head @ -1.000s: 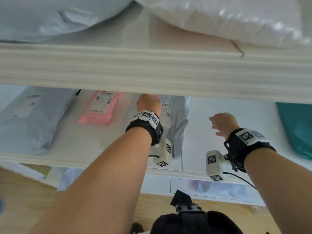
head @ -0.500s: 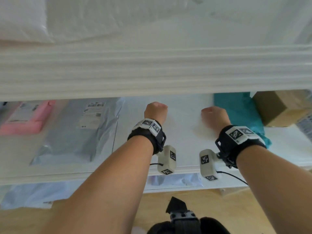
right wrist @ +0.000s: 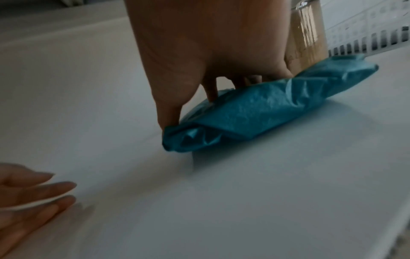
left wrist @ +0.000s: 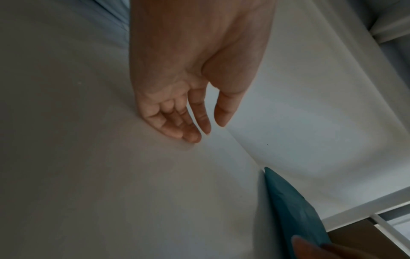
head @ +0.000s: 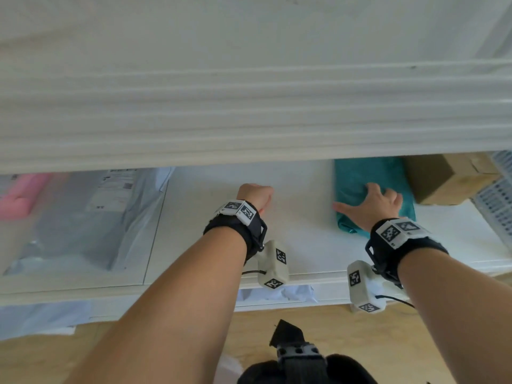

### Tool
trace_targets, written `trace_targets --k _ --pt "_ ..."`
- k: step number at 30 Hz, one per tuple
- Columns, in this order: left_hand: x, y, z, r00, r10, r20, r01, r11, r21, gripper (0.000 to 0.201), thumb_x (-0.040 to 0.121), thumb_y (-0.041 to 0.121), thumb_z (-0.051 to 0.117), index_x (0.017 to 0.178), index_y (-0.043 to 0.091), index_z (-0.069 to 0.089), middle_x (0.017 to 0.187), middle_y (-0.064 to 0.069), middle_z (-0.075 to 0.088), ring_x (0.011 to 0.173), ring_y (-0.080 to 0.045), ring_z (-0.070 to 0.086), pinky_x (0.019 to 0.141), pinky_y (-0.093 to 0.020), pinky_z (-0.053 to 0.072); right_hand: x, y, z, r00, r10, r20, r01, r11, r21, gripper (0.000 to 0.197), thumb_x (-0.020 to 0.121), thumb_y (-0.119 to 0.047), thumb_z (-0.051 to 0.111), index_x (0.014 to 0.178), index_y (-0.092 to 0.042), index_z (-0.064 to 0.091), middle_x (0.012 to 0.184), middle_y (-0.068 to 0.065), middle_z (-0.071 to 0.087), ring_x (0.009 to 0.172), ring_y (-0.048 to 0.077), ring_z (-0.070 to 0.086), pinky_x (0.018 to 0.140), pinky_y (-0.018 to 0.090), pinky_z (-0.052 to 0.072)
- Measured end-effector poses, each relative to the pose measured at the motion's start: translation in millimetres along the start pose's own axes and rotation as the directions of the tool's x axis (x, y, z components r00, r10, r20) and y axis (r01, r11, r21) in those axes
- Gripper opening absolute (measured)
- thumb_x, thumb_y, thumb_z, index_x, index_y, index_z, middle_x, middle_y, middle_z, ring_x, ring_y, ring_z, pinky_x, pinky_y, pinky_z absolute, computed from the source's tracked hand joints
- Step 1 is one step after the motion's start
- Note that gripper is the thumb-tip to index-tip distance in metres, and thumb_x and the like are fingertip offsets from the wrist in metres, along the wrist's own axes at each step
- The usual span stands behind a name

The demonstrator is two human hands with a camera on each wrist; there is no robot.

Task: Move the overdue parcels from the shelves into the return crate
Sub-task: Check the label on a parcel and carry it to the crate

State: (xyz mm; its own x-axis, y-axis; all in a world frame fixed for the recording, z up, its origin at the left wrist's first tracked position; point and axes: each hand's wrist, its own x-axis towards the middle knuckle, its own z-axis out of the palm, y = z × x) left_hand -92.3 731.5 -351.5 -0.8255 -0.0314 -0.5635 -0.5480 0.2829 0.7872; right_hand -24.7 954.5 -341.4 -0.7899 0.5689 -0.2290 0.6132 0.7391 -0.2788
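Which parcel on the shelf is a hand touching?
The teal parcel: the right hand rests on it. The grey bag and pink parcel lie untouched, far left.

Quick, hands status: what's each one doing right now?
Left hand: open, holding nothing.
Right hand: open, fingers spread on the teal parcel, thumb at its edge; no grip yet.

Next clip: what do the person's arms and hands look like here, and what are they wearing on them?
Both forearms are bare, no sleeves; the left hand and right hand are ungloved. Each wrist carries a black strap topped by a white block printed with black-and-white square markers. An off-white camera pod, also marked, hangs under each wrist, trailing a thin black cable.
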Motion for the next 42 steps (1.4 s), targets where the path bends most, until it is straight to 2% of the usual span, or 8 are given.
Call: trace_targets --k 8,12,22,27,29,33,38,42 --pt "9 -6 -2 0.999 -0.021 0.025 0.021 1.000 -0.018 0.022 0.085 0.012 0.061 0.064 0.015 0.057 0.077 -0.008 0.063 0.076 -0.024 0.057 0.069 -0.029 0.045 6 -14 17 0.997 -0.057 0.060 0.065 0.987 -0.144 0.098 0.066 -0.056 0.077 0.144 -0.022 0.029 0.143 0.015 0.032 0.133 0.039 0.029 0.105 0.058 0.036" --pt "5 -9 -4 0.998 0.018 0.053 -0.017 1.000 -0.016 0.017 0.081 0.017 0.065 0.066 0.018 0.057 0.058 0.002 0.062 0.067 -0.019 0.057 0.065 -0.023 0.046 2 -18 11 0.995 -0.082 0.049 0.088 0.987 -0.133 0.081 0.074 -0.040 0.074 0.140 -0.016 0.032 0.135 0.014 0.040 0.126 0.039 0.038 0.099 0.052 0.043" --pt "-7 -17 -3 0.988 0.107 0.108 -0.112 0.993 0.036 0.023 0.071 0.031 0.066 0.091 0.018 0.065 0.090 -0.006 0.060 0.085 -0.021 0.054 0.086 -0.033 0.045 -17 -25 -4 0.991 -0.121 -0.062 0.130 0.978 0.161 0.020 0.079 -0.011 0.054 0.099 -0.013 0.053 0.091 0.008 0.058 0.082 0.029 0.054 0.072 0.033 0.047" --pt "-17 -15 -10 0.982 0.106 0.155 -0.110 0.994 0.017 0.011 0.081 0.024 0.067 0.078 0.019 0.057 0.099 -0.010 0.058 0.092 -0.025 0.053 0.089 -0.033 0.044 -29 -40 -12 0.994 -0.100 0.043 0.020 0.552 0.834 0.027 0.081 0.009 0.043 0.090 -0.001 0.066 0.074 0.012 0.061 0.067 0.025 0.058 0.064 0.031 0.050" --pt "-19 -17 -14 0.986 0.099 0.137 -0.102 0.995 0.009 0.022 0.092 0.035 0.060 0.088 0.013 0.059 0.100 -0.012 0.060 0.092 -0.025 0.056 0.088 -0.031 0.048 -32 -43 -15 0.977 -0.113 0.182 -0.123 0.399 0.909 0.024 0.085 0.007 0.042 0.083 -0.006 0.062 0.076 0.012 0.064 0.062 0.021 0.061 0.061 0.027 0.054" --pt "-34 -16 -20 0.956 0.083 0.280 -0.003 0.962 -0.274 0.053 0.089 0.059 0.054 0.122 0.018 0.054 0.116 -0.008 0.064 0.113 -0.026 0.060 0.101 -0.041 0.045 -45 -34 -18 0.875 -0.241 0.420 -0.340 0.312 0.887 0.033 0.084 0.007 0.034 0.104 -0.001 0.060 0.097 0.021 0.064 0.090 0.035 0.062 0.093 0.050 0.050" --pt "-43 -15 -22 0.976 0.150 0.160 -0.061 0.885 -0.462 0.023 0.094 0.011 0.058 0.117 0.012 0.062 0.124 -0.014 0.065 0.103 -0.028 0.064 0.092 -0.041 0.051 -52 -15 -1 0.807 -0.323 0.495 -0.320 0.466 0.825 0.054 0.079 0.020 0.031 0.125 0.006 0.054 0.126 0.026 0.060 0.116 0.042 0.059 0.101 0.050 0.047" --pt "-45 -23 -21 0.972 0.187 0.145 -0.112 0.903 -0.415 0.031 0.091 -0.007 0.052 0.118 0.005 0.062 0.120 -0.019 0.066 0.102 -0.034 0.066 0.083 -0.043 0.056 -52 -7 4 0.824 -0.265 0.501 -0.324 0.506 0.799 0.049 0.079 0.012 0.041 0.118 -0.008 0.063 0.118 0.016 0.066 0.101 0.030 0.061 0.097 0.044 0.050"
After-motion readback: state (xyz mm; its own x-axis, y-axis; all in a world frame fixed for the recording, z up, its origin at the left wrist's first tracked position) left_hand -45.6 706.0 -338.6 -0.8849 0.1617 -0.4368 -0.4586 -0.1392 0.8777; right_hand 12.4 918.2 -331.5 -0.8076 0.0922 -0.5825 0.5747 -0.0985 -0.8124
